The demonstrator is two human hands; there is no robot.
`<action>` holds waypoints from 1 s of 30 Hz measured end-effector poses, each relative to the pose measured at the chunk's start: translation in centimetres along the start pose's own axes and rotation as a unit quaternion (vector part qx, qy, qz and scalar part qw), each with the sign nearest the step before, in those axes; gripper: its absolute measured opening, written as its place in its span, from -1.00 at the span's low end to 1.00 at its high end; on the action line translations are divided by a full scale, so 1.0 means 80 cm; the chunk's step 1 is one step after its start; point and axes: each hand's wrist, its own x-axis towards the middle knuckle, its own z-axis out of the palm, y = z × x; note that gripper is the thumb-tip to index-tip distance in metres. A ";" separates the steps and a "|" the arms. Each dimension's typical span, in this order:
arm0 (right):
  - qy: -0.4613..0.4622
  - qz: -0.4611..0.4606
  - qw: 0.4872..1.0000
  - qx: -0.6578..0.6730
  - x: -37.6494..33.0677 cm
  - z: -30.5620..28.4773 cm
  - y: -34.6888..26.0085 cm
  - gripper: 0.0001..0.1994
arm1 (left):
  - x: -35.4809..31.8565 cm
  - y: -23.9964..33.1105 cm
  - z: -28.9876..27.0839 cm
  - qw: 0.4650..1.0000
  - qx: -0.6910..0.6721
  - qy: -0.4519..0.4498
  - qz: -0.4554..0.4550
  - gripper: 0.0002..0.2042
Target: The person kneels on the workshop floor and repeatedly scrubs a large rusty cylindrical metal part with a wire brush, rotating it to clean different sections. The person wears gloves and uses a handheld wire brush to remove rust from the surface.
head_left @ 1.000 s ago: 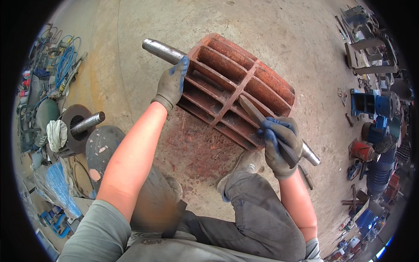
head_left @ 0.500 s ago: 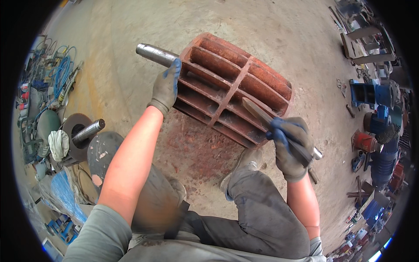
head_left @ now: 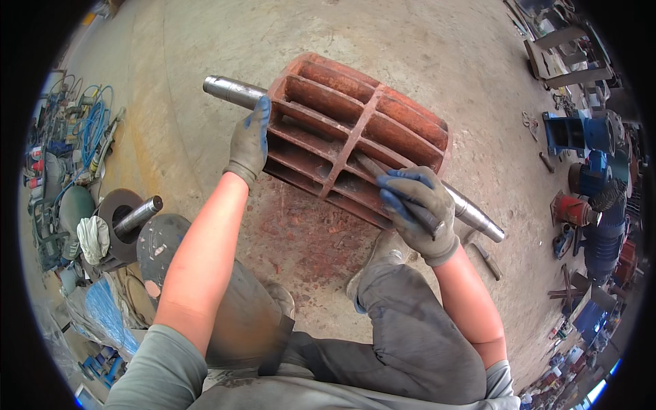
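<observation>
A rusty red-brown slatted drum [head_left: 352,140] lies tilted across the floor in front of me, with long ribs and deep slots. Its bright steel shaft [head_left: 236,91] sticks out at both ends. My left hand [head_left: 249,140], in a grey glove with blue fingers, grips the drum's left end rim, just below the shaft. In my gloved right hand [head_left: 420,212] is a long, flat, dark scraper-like tool [head_left: 370,164]. Its tip reaches into a slot beside the middle cross-band; whether it touches metal, I cannot tell.
Reddish rust debris [head_left: 304,225] covers the floor between my shoes and the drum. A short-handled tool [head_left: 486,261] lies right of my hand. At left stands another shafted roller [head_left: 119,212] with a white cloth [head_left: 93,239]. Blue motors [head_left: 601,133] and parts line the right side.
My right hand has moved left and up, bringing the tool's tip further into the slots beside the cross-band. The drum and my left hand sit slightly further left in view.
</observation>
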 end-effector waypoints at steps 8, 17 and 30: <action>0.029 0.072 0.996 0.051 -0.003 -0.001 -0.005 -0.74 | -0.001 0.009 0.001 0.999 0.051 0.010 0.002 -0.17; 0.091 0.193 0.940 0.266 -0.022 0.001 -0.002 -0.78 | -0.003 0.004 0.001 0.999 0.029 0.017 0.000 -0.25; 0.084 0.269 0.906 0.315 -0.020 0.003 -0.008 -0.77 | 0.002 -0.002 0.002 0.995 -0.097 0.001 -0.004 -0.32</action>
